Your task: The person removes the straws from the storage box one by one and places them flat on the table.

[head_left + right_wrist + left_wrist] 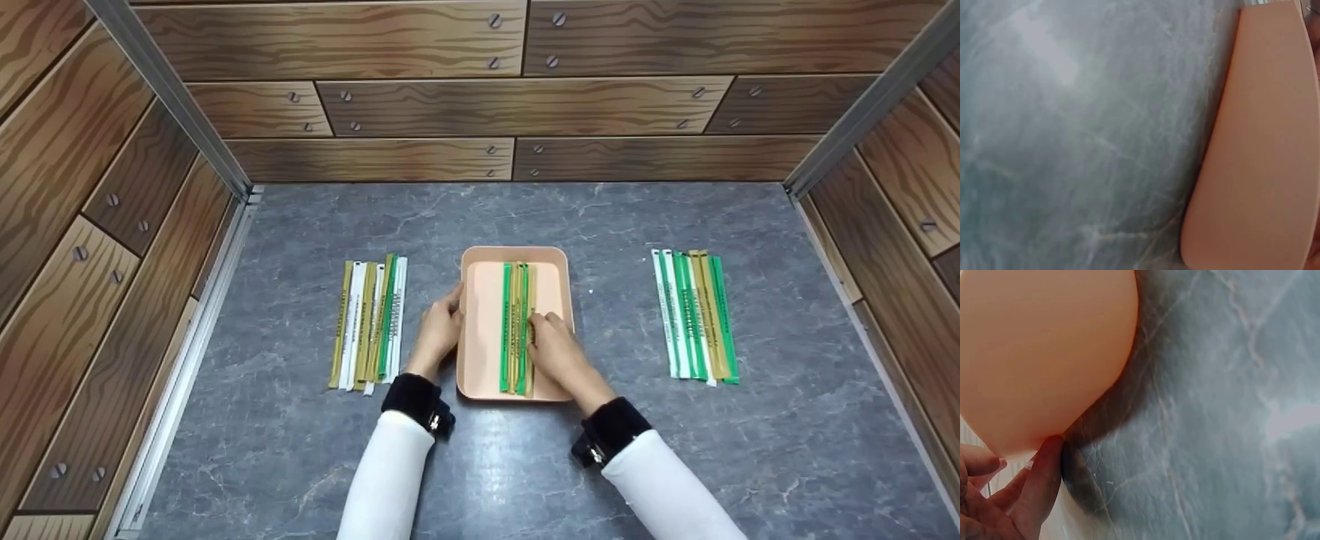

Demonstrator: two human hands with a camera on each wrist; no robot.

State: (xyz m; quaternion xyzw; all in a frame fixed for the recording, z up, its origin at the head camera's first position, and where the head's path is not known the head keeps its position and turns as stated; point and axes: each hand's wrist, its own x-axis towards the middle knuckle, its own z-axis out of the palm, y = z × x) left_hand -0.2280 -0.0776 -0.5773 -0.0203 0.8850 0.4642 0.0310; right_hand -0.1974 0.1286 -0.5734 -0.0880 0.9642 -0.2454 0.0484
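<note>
A peach tray (484, 330) stands in the middle of the grey marble tabletop. Several green and gold strips (516, 300) lie lengthwise in it, side by side. My left hand (452, 304) rests against the tray's left wall, fingers straight along the rim. In the left wrist view a fingertip (1053, 444) touches the tray (1044, 354) from outside. My right hand (538, 328) is inside the tray with bent fingers pinching the gold strip at the right side of the bundle. The right wrist view shows only the tray's edge (1264, 140) and the tabletop.
A pile of gold, white and green strips (371, 322) lies left of the tray, and a similar pile (695, 315) lies to the right. Wood-patterned walls (420, 112) close in the table at the back and on both sides.
</note>
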